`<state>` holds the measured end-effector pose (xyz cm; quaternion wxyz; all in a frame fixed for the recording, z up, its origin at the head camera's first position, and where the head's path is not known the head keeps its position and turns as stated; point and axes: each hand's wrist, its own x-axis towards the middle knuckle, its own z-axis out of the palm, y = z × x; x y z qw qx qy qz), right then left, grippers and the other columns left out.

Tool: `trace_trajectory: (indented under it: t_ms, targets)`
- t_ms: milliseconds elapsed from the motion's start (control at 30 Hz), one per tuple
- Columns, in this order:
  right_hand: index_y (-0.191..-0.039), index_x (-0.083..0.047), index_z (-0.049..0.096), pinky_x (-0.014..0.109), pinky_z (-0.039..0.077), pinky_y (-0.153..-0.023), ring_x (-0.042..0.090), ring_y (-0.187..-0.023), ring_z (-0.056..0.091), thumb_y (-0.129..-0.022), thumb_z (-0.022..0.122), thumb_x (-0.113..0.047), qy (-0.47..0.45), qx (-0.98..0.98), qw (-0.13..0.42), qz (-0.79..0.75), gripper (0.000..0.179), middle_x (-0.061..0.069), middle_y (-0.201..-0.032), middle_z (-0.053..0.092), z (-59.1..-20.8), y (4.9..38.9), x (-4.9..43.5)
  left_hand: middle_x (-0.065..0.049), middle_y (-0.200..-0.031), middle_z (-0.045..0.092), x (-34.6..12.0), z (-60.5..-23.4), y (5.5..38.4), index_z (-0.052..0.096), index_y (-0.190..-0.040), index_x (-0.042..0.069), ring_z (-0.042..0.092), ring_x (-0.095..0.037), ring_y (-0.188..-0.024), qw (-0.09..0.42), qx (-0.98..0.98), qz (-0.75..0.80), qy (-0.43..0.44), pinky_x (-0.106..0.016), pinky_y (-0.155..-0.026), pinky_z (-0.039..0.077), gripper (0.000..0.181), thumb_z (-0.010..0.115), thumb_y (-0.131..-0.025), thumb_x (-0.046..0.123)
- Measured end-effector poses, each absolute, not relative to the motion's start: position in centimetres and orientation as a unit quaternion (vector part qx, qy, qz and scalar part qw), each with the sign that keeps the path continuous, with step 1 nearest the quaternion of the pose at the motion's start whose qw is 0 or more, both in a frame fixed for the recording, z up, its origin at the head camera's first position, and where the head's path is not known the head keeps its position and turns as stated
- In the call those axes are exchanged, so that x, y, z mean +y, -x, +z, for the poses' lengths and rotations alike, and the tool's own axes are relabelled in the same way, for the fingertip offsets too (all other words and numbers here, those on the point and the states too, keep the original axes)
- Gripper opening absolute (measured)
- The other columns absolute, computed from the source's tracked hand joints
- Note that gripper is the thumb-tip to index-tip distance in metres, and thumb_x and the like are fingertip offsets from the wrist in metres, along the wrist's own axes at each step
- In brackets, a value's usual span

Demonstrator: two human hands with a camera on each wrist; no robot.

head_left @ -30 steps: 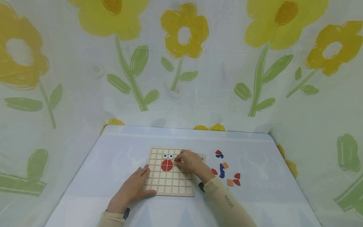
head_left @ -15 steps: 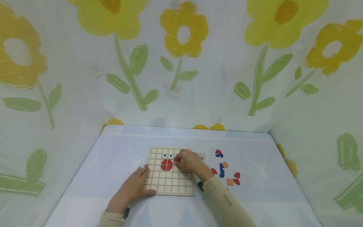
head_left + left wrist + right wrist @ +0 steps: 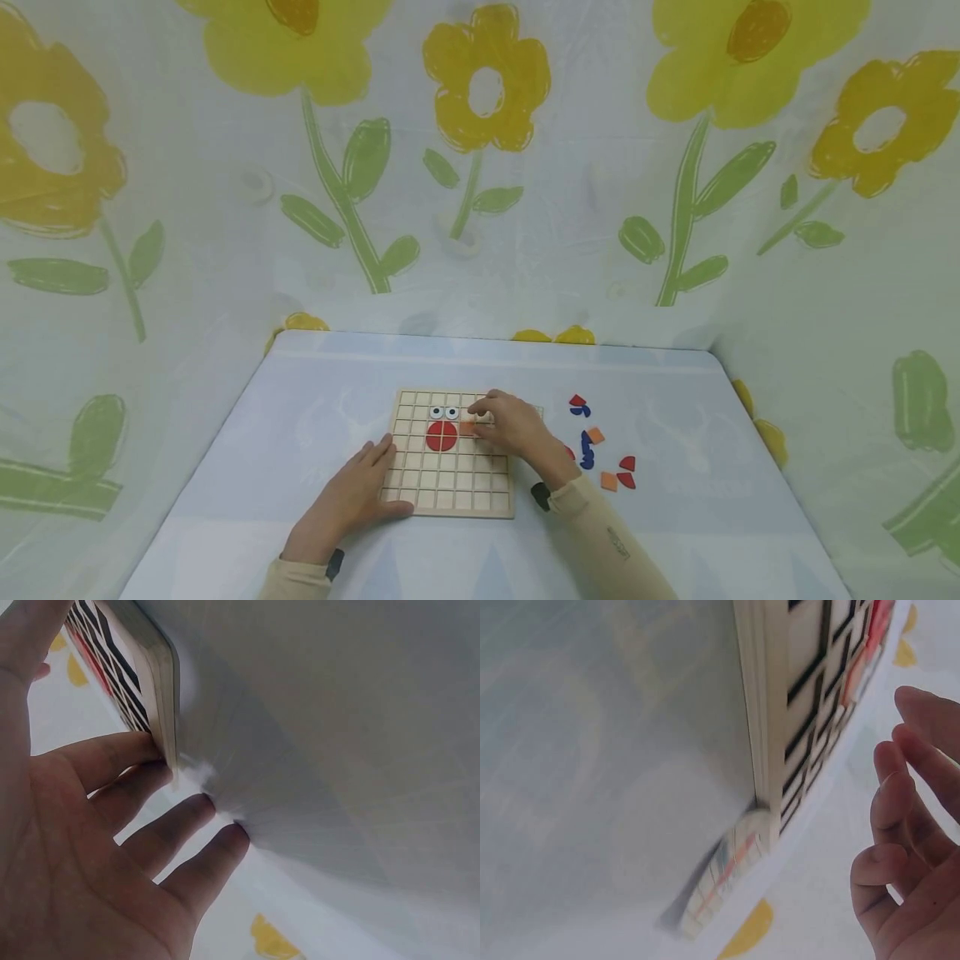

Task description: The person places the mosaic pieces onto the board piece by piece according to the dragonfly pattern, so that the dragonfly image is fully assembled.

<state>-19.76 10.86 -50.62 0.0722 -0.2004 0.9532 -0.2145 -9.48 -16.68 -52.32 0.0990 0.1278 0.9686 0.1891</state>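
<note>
A wooden grid board [image 3: 455,502] lies flat on the table. Four-part edges aside, a red disc of quarter pieces [image 3: 441,436] fills adjoining cells, below two round eye tiles [image 3: 444,412]. An orange square tile [image 3: 467,428] lies in a cell right of the disc. My right hand [image 3: 516,427] hovers over it, thumb and fingers apart; the right wrist view shows this hand [image 3: 915,840] with nothing between its fingers. My left hand [image 3: 351,493] rests along the board's left edge, and in the left wrist view its extended fingers [image 3: 120,761] touch the board's side.
Loose pieces lie right of the board: red quarter pieces [image 3: 626,481], blue curved pieces [image 3: 587,451] and orange squares [image 3: 609,482]. A small gridded card [image 3: 731,866] lies by the board's edge, mostly hidden behind the right hand in the head view. Flower-printed cloth [image 3: 562,208] surrounds the table.
My right fingers have let go of the orange tile and lifted and spread slightly rightward, leaving it on the board. The left hand has stayed in place.
</note>
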Motion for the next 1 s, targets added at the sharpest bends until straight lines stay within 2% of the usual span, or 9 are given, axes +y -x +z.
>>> trace_trajectory:
  t_ms: [233, 400, 500, 700, 867, 1000]
  targets:
    - [-0.124, -0.025, 0.072, 0.03, 0.058, -0.081, 0.011, -0.091, 0.06, -0.093, 0.076, -0.031, 0.193, 0.957, 0.033, -0.213, 0.032, -0.007, -0.114, 0.065, -49.9, 19.2, 13.5, -0.02, -0.162, 0.031, -16.6, -52.4, 9.5, 0.04, -0.151, -0.006, 0.03, -0.046, -0.146, 0.099, 0.969, 0.189, -0.127, -0.055, -0.12, 0.03, 0.108, 0.082, -0.075, 0.059]
    - [-0.124, -0.025, 0.073, 0.029, 0.057, -0.078, 0.012, -0.089, 0.061, -0.093, 0.076, -0.028, 0.196, 0.955, -0.006, -0.222, 0.032, -0.007, -0.114, 0.067, -49.9, 18.9, 16.2, -0.02, -0.162, 0.031, -16.6, -52.0, 9.4, 0.04, -0.151, -0.006, 0.03, -0.046, -0.146, 0.107, 0.968, 0.189, -0.124, -0.055, -0.12, 0.03, 0.109, 0.081, -0.075, 0.06]
    - [-0.123, -0.023, 0.074, 0.028, 0.055, -0.071, 0.012, -0.087, 0.061, -0.092, 0.076, -0.028, 0.194, 0.952, -0.026, -0.234, 0.031, -0.006, -0.113, 0.068, -49.7, 18.6, 17.9, -0.02, -0.162, 0.031, -16.6, -51.9, 9.3, 0.04, -0.151, -0.007, 0.031, -0.046, -0.146, 0.107, 0.968, 0.188, -0.124, -0.055, -0.12, 0.03, 0.109, 0.081, -0.075, 0.06]
    - [-0.122, -0.019, 0.073, 0.025, 0.05, -0.062, 0.012, -0.081, 0.057, -0.087, 0.082, -0.021, 0.183, 0.956, -0.056, -0.223, 0.037, -0.004, -0.112, 0.068, -49.4, 18.1, 20.8, -0.02, -0.162, 0.031, -16.6, -52.1, 9.4, 0.04, -0.151, -0.006, 0.03, -0.046, -0.146, 0.104, 0.969, 0.186, -0.123, -0.055, -0.12, 0.03, 0.11, 0.081, -0.075, 0.061]
    - [-0.124, -0.019, 0.072, 0.027, 0.052, -0.065, 0.016, -0.087, 0.059, -0.086, 0.083, -0.017, 0.184, 0.955, -0.077, -0.218, 0.04, -0.004, -0.115, 0.067, -49.8, 17.4, 23.3, -0.02, -0.162, 0.031, -16.5, -52.3, 9.5, 0.04, -0.151, -0.006, 0.03, -0.046, -0.146, 0.103, 0.969, 0.188, -0.124, -0.055, -0.12, 0.03, 0.11, 0.081, -0.075, 0.061]
    - [-0.126, -0.018, 0.071, 0.036, 0.059, -0.075, 0.019, -0.098, 0.06, -0.086, 0.082, -0.015, 0.172, 0.956, -0.073, -0.228, 0.041, 0.0, -0.121, 0.066, -50.2, 16.8, 25.2, -0.02, -0.162, 0.031, -16.5, -52.2, 9.5, 0.04, -0.151, -0.006, 0.03, -0.046, -0.146, 0.101, 0.969, 0.188, -0.124, -0.055, -0.12, 0.03, 0.11, 0.081, -0.075, 0.062]
